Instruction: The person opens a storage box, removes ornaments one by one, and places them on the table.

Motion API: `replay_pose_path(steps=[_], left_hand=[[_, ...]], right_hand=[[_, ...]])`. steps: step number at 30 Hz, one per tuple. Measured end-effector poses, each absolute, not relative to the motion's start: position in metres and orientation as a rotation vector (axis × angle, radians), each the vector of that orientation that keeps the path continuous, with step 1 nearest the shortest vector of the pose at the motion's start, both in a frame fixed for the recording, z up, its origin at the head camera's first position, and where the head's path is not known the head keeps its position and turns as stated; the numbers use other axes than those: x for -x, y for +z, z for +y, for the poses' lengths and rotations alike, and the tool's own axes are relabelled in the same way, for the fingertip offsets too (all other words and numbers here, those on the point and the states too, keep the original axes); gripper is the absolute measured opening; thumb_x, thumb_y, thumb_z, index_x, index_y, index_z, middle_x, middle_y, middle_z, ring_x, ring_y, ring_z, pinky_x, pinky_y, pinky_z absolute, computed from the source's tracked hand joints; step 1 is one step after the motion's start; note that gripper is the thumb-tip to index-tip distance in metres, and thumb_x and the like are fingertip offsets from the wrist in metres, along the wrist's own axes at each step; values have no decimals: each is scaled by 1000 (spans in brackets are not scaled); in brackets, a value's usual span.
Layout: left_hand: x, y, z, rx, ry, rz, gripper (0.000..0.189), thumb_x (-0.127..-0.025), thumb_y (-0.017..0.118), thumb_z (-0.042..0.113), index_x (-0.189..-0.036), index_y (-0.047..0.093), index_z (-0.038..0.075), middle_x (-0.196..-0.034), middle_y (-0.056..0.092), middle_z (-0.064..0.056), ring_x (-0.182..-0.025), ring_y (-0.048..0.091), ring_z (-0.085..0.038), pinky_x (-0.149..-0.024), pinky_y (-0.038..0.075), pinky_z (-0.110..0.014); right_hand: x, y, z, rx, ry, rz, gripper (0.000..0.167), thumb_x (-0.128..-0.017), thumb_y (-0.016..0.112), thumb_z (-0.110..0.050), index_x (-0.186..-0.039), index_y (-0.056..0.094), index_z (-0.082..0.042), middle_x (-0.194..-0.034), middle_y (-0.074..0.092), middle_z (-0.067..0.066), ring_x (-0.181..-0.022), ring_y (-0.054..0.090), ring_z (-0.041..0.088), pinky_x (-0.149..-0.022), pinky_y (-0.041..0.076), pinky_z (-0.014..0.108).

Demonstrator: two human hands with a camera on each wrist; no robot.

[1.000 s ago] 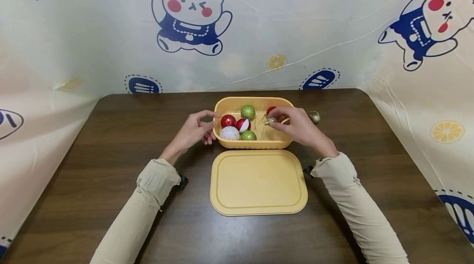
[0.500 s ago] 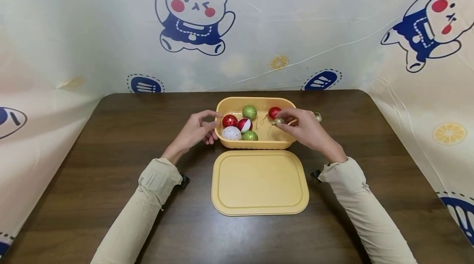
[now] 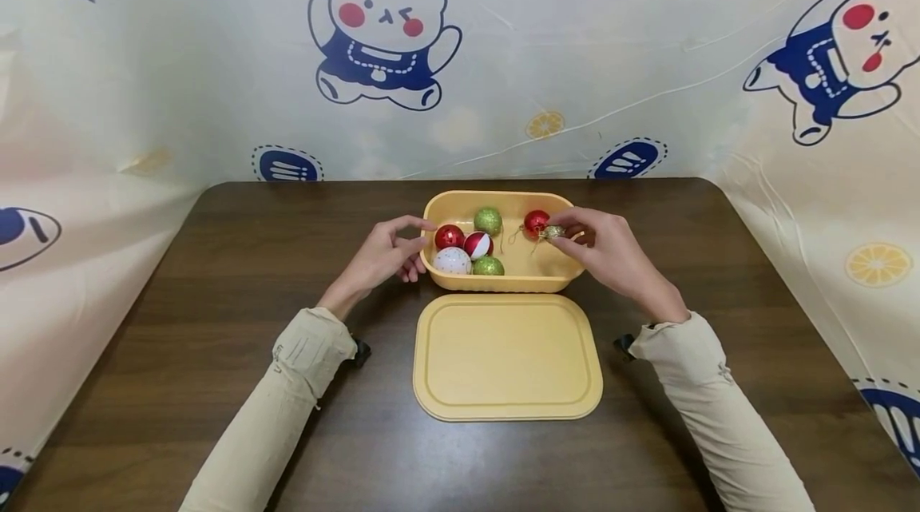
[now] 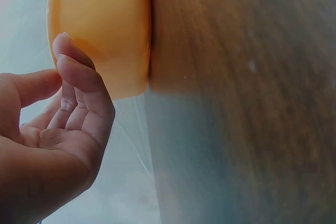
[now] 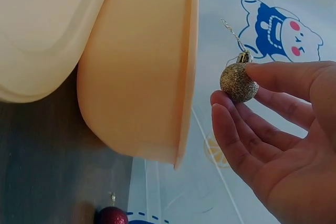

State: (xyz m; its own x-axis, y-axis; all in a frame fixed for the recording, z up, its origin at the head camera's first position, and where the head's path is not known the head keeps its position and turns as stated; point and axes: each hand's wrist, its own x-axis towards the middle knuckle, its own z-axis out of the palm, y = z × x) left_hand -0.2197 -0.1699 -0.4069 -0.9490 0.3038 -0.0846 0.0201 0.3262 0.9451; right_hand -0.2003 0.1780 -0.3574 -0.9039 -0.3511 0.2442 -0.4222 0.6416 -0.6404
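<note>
My right hand (image 3: 607, 252) pinches a small gold glitter bauble (image 5: 239, 83) by thumb and fingertips, its cap and thread loop pointing up and away. It hangs over the right end of a yellow plastic box (image 3: 503, 283), close to a shiny red bauble (image 3: 535, 223) inside. At the box's left end, my left hand (image 3: 381, 256) holds the rim between thumb and fingers. Grouped in the left half are another red bauble (image 3: 449, 237), a red-and-white one (image 3: 477, 244), a speckled white one (image 3: 452, 261) and two green glitter ones (image 3: 488, 220).
A flat yellow lid (image 3: 507, 357) lies on the dark wooden table (image 3: 216, 320) just in front of the box. Beyond the box's right end, a dark red bauble (image 5: 111, 216) sits on the table. A printed cloth (image 3: 503, 57) hangs behind the table.
My right hand has moved right with the gold bauble, from the middle of the box toward its right end. More of the red bauble there shows. The left hand stays at the rim.
</note>
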Motion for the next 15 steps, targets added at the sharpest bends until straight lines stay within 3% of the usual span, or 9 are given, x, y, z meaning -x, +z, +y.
replay_pose_path(steps=[15], left_hand=[[220, -406, -170, -294, 1674, 2342, 30, -103, 56, 14, -132, 58, 7, -75, 66, -21, -55, 61, -24, -51, 54, -29]], right_hand=[[196, -360, 213, -546, 1014, -2713, 22, -90, 75, -11, -111, 70, -7, -99, 72, 8, -84, 66, 20, -73, 51, 13]])
